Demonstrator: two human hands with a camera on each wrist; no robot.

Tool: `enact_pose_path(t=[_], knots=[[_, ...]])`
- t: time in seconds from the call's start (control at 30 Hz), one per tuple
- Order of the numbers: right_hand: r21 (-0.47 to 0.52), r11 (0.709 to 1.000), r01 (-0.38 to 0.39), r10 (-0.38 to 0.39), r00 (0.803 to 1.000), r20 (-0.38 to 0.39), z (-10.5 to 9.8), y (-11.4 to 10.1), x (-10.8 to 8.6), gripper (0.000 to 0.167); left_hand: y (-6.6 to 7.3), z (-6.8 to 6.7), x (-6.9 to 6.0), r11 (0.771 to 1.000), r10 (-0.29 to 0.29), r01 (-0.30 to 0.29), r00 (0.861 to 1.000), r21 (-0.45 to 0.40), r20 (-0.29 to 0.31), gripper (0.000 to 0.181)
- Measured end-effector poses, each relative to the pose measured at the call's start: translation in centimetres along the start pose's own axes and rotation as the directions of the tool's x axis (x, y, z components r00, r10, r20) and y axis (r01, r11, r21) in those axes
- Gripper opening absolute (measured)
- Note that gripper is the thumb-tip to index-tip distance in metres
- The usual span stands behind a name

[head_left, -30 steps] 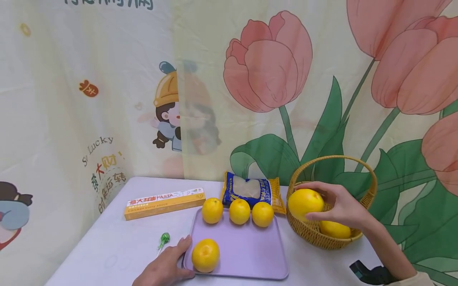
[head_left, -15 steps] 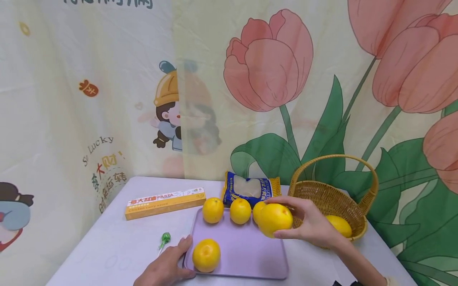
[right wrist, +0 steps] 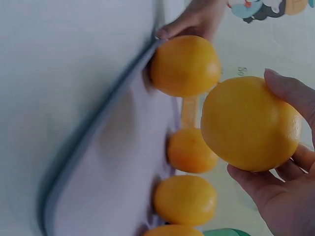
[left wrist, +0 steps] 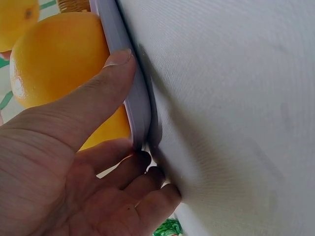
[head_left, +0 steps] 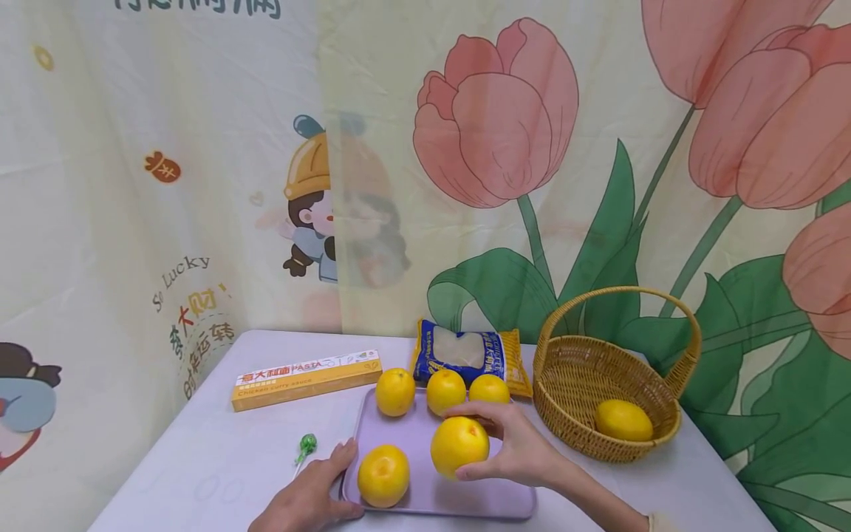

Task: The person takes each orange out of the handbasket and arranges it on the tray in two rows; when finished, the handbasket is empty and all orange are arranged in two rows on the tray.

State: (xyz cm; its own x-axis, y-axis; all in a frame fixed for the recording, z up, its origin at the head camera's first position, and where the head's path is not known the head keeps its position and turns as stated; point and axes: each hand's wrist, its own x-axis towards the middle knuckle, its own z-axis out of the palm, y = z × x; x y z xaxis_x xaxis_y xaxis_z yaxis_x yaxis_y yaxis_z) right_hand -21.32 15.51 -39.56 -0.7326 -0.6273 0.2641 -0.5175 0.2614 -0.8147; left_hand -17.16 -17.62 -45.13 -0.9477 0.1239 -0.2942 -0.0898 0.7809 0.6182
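My right hand grips an orange between thumb and fingers, above the purple tray. In the right wrist view this orange hangs clear of the tray surface. Another orange sits at the tray's front left corner. Along the back edge stand three more, the left orange, the middle orange and the right orange, partly behind my right hand. My left hand holds the tray's left front corner; its thumb lies along the rim in the left wrist view.
A wicker basket with a tall handle stands right of the tray, one yellow fruit inside. Behind the tray lies a blue and yellow bag. A pasta box and a green-wrapped lollipop lie to the left.
My right hand has carried the orange from over the basket leftward across to above the middle of the tray. The left hand has stayed at the tray's corner.
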Motion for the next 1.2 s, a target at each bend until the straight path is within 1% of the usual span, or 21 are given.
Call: enact_pose_path(t=[0.13, 0.27, 0.37, 0.53, 0.63, 0.9, 1.0, 1.2], knots=[[-0.013, 0.999, -0.053, 0.053, 0.998, 0.016, 1.4, 0.7, 0.1, 0.065, -0.1, -0.1, 0.1, 1.0, 0.001, -0.001, 1.0, -0.01, 0.004, 0.099], [-0.03, 0.994, -0.106, 0.107, 0.994, 0.019, 2.4, 1.4, 0.0, 0.064, -0.2, 0.1, 0.1, 1.0, 0.006, -0.006, 1.0, -0.017, 0.005, 0.099], [-0.042, 0.992, -0.122, 0.123, 0.992, 0.017, 2.8, 2.0, -0.2, 0.065, -0.2, 0.1, 0.0, 1.0, 0.005, -0.004, 1.0, -0.016, 0.007, 0.099], [-0.087, 0.988, -0.127, 0.128, 0.992, 0.014, 3.3, 2.8, -0.2, 0.065, 0.0, 0.1, -0.1, 1.0, 0.006, -0.006, 1.0, -0.004, 0.0, 0.098], [-0.093, 0.987, -0.132, 0.135, 0.991, 0.023, 3.4, 3.2, -0.2, 0.065, 0.1, 0.0, -0.2, 1.0, 0.006, -0.006, 1.0, 0.002, -0.004, 0.097], [-0.09, 0.988, -0.128, 0.133, 0.99, 0.053, 3.6, 3.5, 0.1, 0.067, 0.3, 0.0, -0.1, 1.0, -0.016, 0.016, 1.0, -0.012, 0.008, 0.098], [-0.071, 0.99, -0.126, 0.131, 0.989, 0.071, 3.8, 3.7, 0.2, 0.068, 0.3, -0.1, 0.0, 1.0, -0.023, 0.023, 1.0, -0.012, 0.012, 0.098], [-0.046, 0.99, -0.131, 0.136, 0.985, 0.108, 4.0, 4.0, 0.5, 0.072, 0.1, -0.1, 0.0, 1.0, -0.018, 0.018, 1.0, -0.019, 0.013, 0.099]])
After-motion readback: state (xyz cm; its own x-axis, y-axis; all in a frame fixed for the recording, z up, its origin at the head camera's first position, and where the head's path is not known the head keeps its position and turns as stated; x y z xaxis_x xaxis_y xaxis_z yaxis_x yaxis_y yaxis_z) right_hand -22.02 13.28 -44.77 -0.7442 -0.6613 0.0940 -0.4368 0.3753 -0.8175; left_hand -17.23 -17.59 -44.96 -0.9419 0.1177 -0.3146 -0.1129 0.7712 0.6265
